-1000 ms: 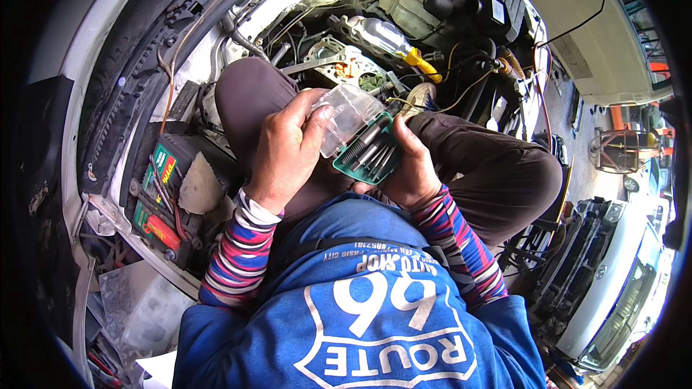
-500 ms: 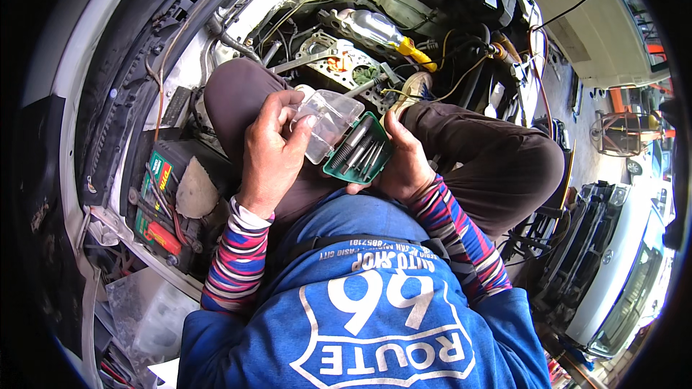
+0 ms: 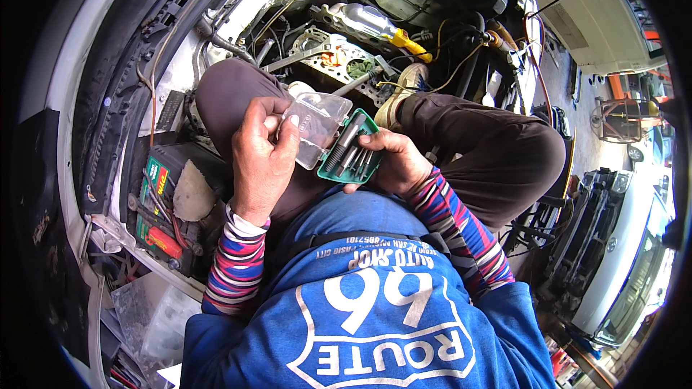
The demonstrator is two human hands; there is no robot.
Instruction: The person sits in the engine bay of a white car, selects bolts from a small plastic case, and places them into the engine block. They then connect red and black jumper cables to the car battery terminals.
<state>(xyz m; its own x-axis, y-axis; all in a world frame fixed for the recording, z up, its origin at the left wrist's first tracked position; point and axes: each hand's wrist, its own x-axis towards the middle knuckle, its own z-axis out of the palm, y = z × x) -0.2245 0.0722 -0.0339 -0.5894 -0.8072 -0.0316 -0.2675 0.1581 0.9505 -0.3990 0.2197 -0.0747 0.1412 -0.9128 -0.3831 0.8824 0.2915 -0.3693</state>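
Note:
A small green plastic case [image 3: 344, 179] with a hinged clear lid [image 3: 317, 121] lies opened out above my lap. My right hand [image 3: 398, 162] is closed round the case's right side, its thumb resting over the inserts. Inside, dark metal bits [image 3: 344, 147] of graded sizes lie side by side; the largest has a coarse spiral and resembles a screw extractor. My left hand [image 3: 265, 158] is closed at the lid's left edge, thumb and fingers bent against it. Part of its grip is hidden behind the hand and lid.
I sit inside a vehicle's engine bay. Ahead lie an engine block's top face [image 3: 335, 57], a wrench-like bar [image 3: 295, 56] and a caged work lamp [image 3: 367, 25] with a yellow handle. Left, tools and a rag-like piece [image 3: 194, 193] rest on a battery [image 3: 160, 180]. A white vehicle [image 3: 620, 266] stands right.
My right thumb has moved from the case's edge to over the bits. The case and both hands have shifted slightly left in the picture.

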